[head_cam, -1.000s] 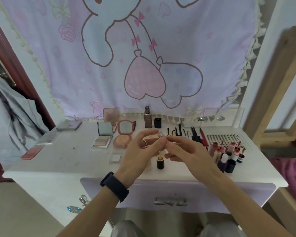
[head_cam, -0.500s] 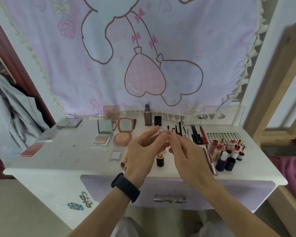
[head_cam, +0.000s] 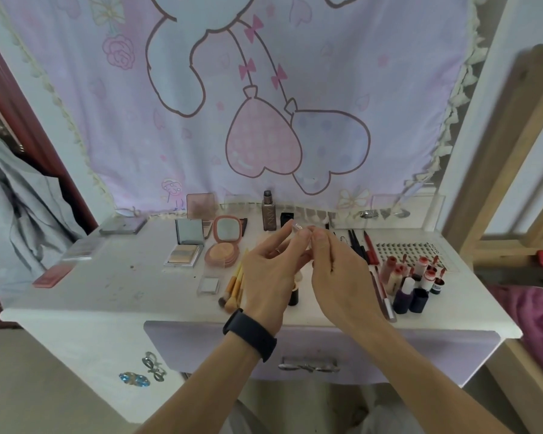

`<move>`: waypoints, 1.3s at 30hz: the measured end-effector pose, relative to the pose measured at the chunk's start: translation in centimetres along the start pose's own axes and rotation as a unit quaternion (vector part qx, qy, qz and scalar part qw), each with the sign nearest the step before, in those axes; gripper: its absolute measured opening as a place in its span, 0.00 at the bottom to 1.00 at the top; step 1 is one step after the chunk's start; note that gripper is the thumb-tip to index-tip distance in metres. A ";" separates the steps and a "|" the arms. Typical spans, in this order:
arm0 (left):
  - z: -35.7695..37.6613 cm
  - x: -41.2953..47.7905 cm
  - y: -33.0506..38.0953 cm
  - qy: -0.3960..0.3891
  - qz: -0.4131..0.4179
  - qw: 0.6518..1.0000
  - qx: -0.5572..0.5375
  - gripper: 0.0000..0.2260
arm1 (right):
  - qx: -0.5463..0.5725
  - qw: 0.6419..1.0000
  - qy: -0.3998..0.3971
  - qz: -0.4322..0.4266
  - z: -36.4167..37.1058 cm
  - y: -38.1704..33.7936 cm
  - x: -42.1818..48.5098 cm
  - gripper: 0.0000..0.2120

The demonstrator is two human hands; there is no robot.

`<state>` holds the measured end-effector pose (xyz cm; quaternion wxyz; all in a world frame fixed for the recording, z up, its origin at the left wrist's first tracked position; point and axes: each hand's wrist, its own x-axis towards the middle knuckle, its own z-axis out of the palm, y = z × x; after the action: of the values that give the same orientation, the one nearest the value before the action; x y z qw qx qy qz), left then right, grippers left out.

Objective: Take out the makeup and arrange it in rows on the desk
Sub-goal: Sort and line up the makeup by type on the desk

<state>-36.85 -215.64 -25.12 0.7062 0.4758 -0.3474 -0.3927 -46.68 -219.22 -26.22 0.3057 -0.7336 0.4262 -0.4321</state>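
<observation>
Makeup lay spread over the white tabletop, all of it lower than the grip. Both hands were up off the surface, fingertips meeting. Left hand pinched a small clear piece between thumb and forefinger. Right hand pinched the same piece from the other side. Grip was narrow on both, with the spare fingers loosely curled. Couldn't tell what the piece was: too small and see-through. Left wrist carried a black band.

- Straight under the grip: black lipstick base, upright, mostly hidden by the left hand.
- Down-left of the grip: yellow-handled brushes lying together just beside the left hand, and a small clear pan next to them.
- Left of the grip: round pink compact and square palette, both open with mirrors up.
- Just behind the grip: brown bottle, upright, with a black cap beside it.
- Right of the grip: dark pencils side by side, then a lash tray.
- Down-right of the grip: lip tubes, bunched upright near the right hand.
- Far left of the grip: pink case at the tabletop's edge.
- Under the wrists: drawer front.
</observation>
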 end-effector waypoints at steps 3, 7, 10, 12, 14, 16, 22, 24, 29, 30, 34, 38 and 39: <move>0.6 0.1 -0.1 0.008 -0.002 1.000 0.004 0.20 | 0.015 1.000 0.007 0.010 0.0 -0.2 0.1 0.17; 0.4 0.8 0.5 -0.007 -0.019 1.000 0.020 0.19 | 0.040 0.998 -0.041 -0.009 -1.6 -0.2 0.8 0.13; -0.2 1.9 1.8 -0.055 -0.024 0.993 0.103 0.17 | 0.073 0.990 -0.124 0.009 -4.0 0.3 2.1 0.15; -0.4 2.5 2.7 -0.091 -0.029 0.986 0.139 0.16 | 0.076 0.986 -0.151 -0.001 -5.3 0.2 2.8 0.18; -0.2 2.9 3.2 -0.130 -0.030 0.979 0.153 0.17 | 0.076 0.987 -0.141 -0.016 -5.8 0.1 2.8 0.18; 0.1 3.1 3.5 -0.155 -0.026 0.974 0.165 0.18 | 0.057 0.991 -0.114 -0.030 -5.8 0.1 2.7 0.18; 0.7 2.9 2.9 -0.142 0.033 0.973 0.178 0.20 | -0.029 0.992 -0.061 -0.104 -5.3 -0.5 1.8 0.18; 0.7 2.7 2.8 -0.135 0.042 0.978 0.152 0.19 | -0.038 0.991 -0.040 -0.123 -5.0 -0.7 1.6 0.17; 0.1 2.2 2.5 -0.105 0.104 0.968 0.200 0.19 | 0.185 0.976 -0.117 -0.002 -5.4 -1.3 1.9 0.16; -0.2 2.2 2.5 -0.100 0.133 0.957 0.238 0.20 | 0.229 0.964 -0.137 0.022 -5.6 -1.4 2.1 0.16; -1.0 2.1 2.8 -0.099 0.168 0.941 0.276 0.21 | 0.201 0.968 -0.150 0.014 -5.7 -1.2 2.6 0.15; -1.9 2.1 3.1 -0.119 0.209 0.908 0.342 0.28 | 0.265 0.947 -0.171 0.064 -5.5 -1.3 3.0 0.13; -2.1 2.0 3.1 -0.122 0.214 0.902 0.356 0.31 | 0.276 0.942 -0.178 0.075 -5.3 -1.4 3.1 0.14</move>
<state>-33.43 -215.87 -22.62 0.5087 0.5585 -0.6406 -0.1374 -50.09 -221.77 -21.57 0.5983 -0.6514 0.2829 -0.3711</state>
